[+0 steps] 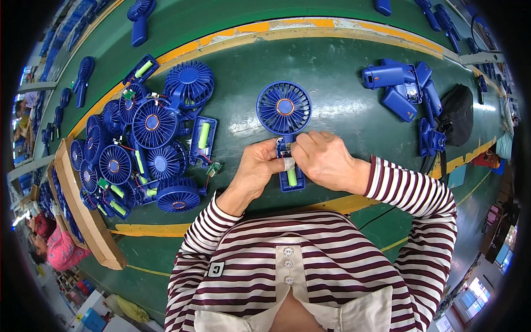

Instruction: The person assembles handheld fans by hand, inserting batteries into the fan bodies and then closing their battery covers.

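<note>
While it's held, fan (285, 110) points away; axis front-to-back.

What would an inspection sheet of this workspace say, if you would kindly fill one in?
Surface: green bench, edged with yellow tape.
Job's things: fan, grille up, its handle open with a green cell showing.
Clutter: piled fans left; blue shells and a black item right.
Grips: left grip holds the handle; right grip is at its right side, fingertips partly hidden.
Cables: thin wires at a green board, left.
Surroundings: cardboard at left; a person in pink beyond it; more fans past the far edge.
</note>
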Demonstrator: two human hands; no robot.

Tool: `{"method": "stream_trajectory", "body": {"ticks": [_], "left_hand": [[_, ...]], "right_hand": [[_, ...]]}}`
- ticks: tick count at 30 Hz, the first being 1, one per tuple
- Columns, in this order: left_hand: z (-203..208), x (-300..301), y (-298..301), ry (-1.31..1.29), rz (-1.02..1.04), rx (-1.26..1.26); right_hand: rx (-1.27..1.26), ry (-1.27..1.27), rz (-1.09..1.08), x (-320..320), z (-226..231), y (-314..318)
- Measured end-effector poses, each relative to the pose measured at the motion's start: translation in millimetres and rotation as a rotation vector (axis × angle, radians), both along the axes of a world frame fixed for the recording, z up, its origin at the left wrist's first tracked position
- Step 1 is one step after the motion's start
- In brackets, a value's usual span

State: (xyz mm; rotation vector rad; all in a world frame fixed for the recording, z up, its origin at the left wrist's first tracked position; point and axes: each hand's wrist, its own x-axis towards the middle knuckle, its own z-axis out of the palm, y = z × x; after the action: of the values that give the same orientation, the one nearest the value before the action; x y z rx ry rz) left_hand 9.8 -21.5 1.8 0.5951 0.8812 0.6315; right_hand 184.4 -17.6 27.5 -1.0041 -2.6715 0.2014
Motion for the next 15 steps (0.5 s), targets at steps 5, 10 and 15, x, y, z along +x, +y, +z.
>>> {"method": "stream_trajectory", "body": {"ticks": [5,10,15], "left_hand": [[-0.8,-0.2,0.9,0.001,-0.009,0.005],[-2.6,-4.5,3.6,0.011,-0.046,0.037],[5.0,-13.0,14.0,-0.208,0.02,-0.233]], "right_hand": [[-0.01,0.088,-0.041,3.7,-10.6,-2.9],[-0.064,0.144,-0.073,4.2,-11.2,2.3],[-0.147,0.186,-0.055,6.9,-4.6,7.1]]}}
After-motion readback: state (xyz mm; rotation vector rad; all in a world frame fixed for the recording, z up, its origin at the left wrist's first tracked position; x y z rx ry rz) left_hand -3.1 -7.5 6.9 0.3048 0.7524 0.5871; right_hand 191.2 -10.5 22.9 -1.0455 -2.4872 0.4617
